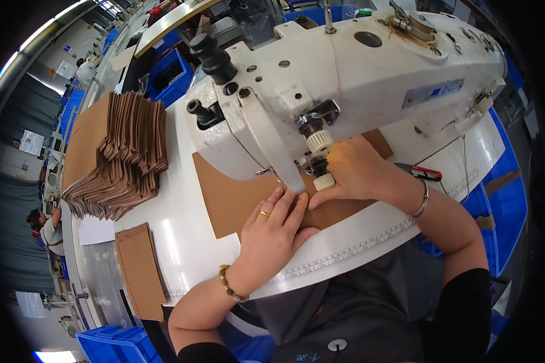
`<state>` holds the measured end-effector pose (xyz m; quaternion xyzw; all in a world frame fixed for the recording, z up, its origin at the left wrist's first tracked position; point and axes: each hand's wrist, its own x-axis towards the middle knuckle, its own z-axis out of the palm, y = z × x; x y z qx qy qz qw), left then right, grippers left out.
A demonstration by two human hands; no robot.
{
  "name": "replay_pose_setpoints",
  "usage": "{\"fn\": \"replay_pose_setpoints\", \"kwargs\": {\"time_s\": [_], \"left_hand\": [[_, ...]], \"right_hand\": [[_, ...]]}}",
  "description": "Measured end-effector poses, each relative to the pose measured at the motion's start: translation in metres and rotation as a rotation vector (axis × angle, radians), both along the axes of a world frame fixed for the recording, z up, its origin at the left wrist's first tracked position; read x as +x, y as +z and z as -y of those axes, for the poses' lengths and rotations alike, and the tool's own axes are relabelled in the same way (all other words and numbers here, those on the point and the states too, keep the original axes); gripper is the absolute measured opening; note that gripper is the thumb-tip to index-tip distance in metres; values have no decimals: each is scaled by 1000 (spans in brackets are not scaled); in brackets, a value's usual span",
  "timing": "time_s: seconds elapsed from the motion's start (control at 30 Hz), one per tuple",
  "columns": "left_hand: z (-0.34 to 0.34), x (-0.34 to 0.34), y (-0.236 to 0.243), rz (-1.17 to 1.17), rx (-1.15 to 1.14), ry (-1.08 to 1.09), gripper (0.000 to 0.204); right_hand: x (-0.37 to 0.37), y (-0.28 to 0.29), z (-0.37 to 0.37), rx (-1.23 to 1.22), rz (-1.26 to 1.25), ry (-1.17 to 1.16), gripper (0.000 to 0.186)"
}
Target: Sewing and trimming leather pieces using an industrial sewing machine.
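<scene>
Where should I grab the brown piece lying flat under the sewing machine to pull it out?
Probably the brown piece's bare left edge, approached from the left: it lies flat, clear of the sewing machine, while the left hand and right hand cover the rest.

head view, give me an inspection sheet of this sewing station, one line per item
surface: white table, a printed ruler strip along its near edge.
job's things: flat brown piece under the head of the white sewing machine.
clutter: stack of brown pieces at left; another brown piece near the left edge; red tool at right.
hands: left hand flat on the piece; right hand by the needle.
cables: nothing seen.
surroundings: blue bins, a person seated far left.
</scene>
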<state>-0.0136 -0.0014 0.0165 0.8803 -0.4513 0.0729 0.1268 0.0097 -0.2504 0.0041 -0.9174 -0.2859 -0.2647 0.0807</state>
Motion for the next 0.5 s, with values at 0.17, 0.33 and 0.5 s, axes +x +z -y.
{"fn": "replay_pose_setpoints", "kwargs": {"time_s": [0.17, 0.33, 0.5], "left_hand": [[0, 2, 0, -13, 15, 6, 61], [1, 3, 1, -5, 2, 6, 62], [1, 3, 1, -5, -8, 1, 61]], "right_hand": [[3, -1, -1, 30, 20, 7, 83], [2, -2, 0, -4, 5, -12, 85], [3, -3, 0, -36, 38, -22, 87]]}}
